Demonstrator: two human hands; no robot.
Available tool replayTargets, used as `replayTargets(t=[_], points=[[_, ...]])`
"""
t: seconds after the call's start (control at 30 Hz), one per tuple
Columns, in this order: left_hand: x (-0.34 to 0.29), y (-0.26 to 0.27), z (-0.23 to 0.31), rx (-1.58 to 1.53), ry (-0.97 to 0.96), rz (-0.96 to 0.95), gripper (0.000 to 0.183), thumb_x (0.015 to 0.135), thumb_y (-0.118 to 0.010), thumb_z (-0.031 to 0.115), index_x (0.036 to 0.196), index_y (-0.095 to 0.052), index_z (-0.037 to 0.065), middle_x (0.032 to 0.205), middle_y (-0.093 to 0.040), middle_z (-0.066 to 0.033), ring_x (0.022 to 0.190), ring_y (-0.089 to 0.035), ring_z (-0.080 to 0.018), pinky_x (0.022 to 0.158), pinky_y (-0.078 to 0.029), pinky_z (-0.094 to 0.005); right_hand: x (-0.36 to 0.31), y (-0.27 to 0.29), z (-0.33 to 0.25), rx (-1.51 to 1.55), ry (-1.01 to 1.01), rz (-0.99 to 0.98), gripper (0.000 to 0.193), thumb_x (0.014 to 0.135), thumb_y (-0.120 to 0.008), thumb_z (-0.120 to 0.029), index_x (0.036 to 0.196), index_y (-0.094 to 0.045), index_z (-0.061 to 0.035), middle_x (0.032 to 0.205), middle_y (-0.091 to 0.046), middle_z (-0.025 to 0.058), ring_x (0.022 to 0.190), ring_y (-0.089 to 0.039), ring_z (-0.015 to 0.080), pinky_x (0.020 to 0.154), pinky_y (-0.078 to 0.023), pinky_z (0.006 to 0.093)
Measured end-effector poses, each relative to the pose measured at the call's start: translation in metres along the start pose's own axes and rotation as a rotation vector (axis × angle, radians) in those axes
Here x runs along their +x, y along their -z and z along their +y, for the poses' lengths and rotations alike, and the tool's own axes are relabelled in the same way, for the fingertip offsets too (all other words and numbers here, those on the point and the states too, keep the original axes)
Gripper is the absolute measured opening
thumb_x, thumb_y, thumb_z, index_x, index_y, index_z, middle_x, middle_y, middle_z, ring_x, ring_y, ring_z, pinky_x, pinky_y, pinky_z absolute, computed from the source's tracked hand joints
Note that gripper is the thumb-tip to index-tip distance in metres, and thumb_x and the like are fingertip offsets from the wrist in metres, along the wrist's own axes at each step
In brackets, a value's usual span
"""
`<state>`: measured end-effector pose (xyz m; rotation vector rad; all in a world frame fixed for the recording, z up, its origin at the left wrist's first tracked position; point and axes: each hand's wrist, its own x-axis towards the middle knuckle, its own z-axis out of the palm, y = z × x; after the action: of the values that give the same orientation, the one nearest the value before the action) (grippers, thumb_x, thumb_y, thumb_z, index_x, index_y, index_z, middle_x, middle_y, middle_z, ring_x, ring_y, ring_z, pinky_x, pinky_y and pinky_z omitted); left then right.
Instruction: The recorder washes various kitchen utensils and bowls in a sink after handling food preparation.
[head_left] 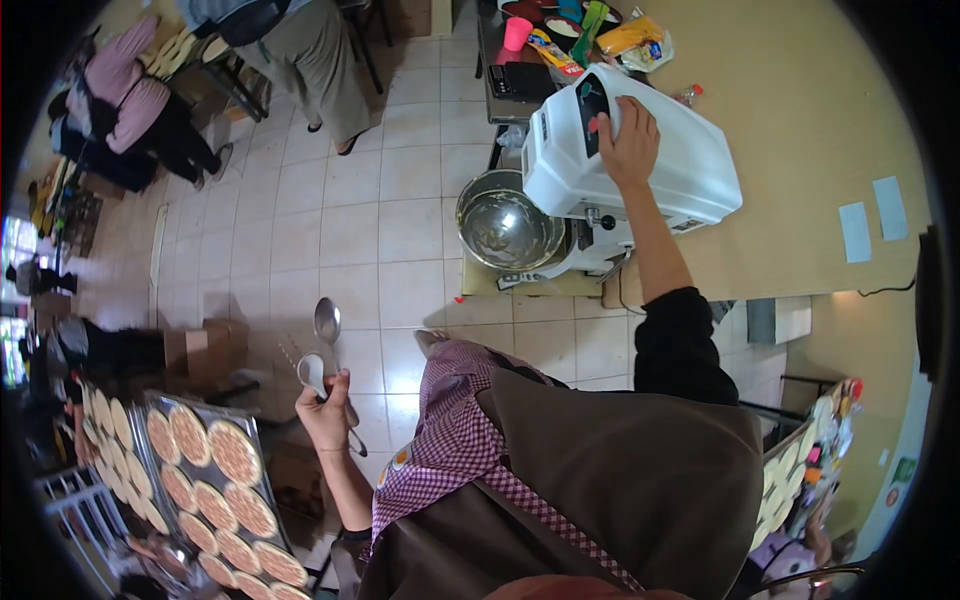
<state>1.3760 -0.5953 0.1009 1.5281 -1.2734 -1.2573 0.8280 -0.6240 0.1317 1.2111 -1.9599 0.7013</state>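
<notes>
My left hand (323,422) is closed around a small bundle of utensils, held out over the floor. From it rise a large metal spoon (327,322) and a small white scoop (311,371); a thin patterned piece beside them is too faint to name. My right hand (630,145) lies on top of a white stand mixer (690,150), fingers stretched out, with the thumb by a red control on its dark panel (594,112). Below the mixer head sits a steel bowl (480,190), its inside smeared with pale batter or dough.
Beyond the mixer, a table carries a black scale (522,82), a pink cup (517,33) and several packets (632,35). Trays of round flat breads (235,450) stand at lower left. Several people, one in a pink top (125,85), are at the upper left. A cardboard box (205,355) is on the left.
</notes>
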Motion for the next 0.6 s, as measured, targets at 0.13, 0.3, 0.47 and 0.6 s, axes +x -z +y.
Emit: replayTargets(t=[0.13, 0.3, 0.47, 0.6], points=[[0.079, -0.016, 0.021, -0.046, -0.007, -0.095, 0.016, 0.076, -0.073, 0.007, 0.065, -0.062, 0.003, 0.059, -0.052, 0.0054, 0.055, -0.041, -0.0033, 0.051, -0.033, -0.0200, 0.007, 0.008, -0.006, 0.009, 0.014, -0.074, 0.038, 0.084, -0.055, -0.032, 0.110, -0.054, -0.0043, 0.114, -0.053, 0.0128, 0.108, -0.049, 0.0311, 0.091, -0.037, 0.0415], [0.176, -0.015, 0.045, -0.015, -0.051, -0.171, 0.014, 0.075, -0.073, 0.005, 0.067, -0.063, 0.002, 0.059, -0.054, 0.0044, 0.056, -0.044, -0.0036, 0.053, -0.035, -0.0199, 0.018, 0.010, -0.013, -0.005, 0.012, -0.151, 0.038, 0.085, -0.055, -0.029, 0.113, -0.052, -0.0025, 0.117, -0.052, 0.0144, 0.109, -0.047, 0.0323, 0.092, -0.035, 0.0407], [0.281, -0.010, 0.057, 0.022, -0.059, -0.160, 0.019, 0.077, -0.072, 0.008, 0.064, -0.059, 0.004, 0.059, -0.049, 0.0067, 0.056, -0.039, -0.0034, 0.054, -0.031, -0.0204, 0.027, 0.011, -0.021, -0.016, -0.021, -0.212, 0.036, 0.084, -0.058, -0.025, 0.111, -0.052, -0.0020, 0.116, -0.052, 0.0147, 0.110, -0.046, 0.0321, 0.093, -0.033, 0.0386], [0.359, -0.028, 0.073, 0.044, -0.126, -0.207, 0.019, 0.077, -0.072, 0.009, 0.064, -0.058, 0.004, 0.059, -0.047, 0.0073, 0.056, -0.037, -0.0034, 0.053, -0.029, -0.0205, 0.043, 0.000, -0.022, 0.124, -0.284, -0.224, 0.024, 0.082, -0.062, -0.020, 0.099, -0.056, -0.0031, 0.106, -0.053, 0.0142, 0.100, -0.049, 0.0309, 0.091, -0.035, 0.0367]])
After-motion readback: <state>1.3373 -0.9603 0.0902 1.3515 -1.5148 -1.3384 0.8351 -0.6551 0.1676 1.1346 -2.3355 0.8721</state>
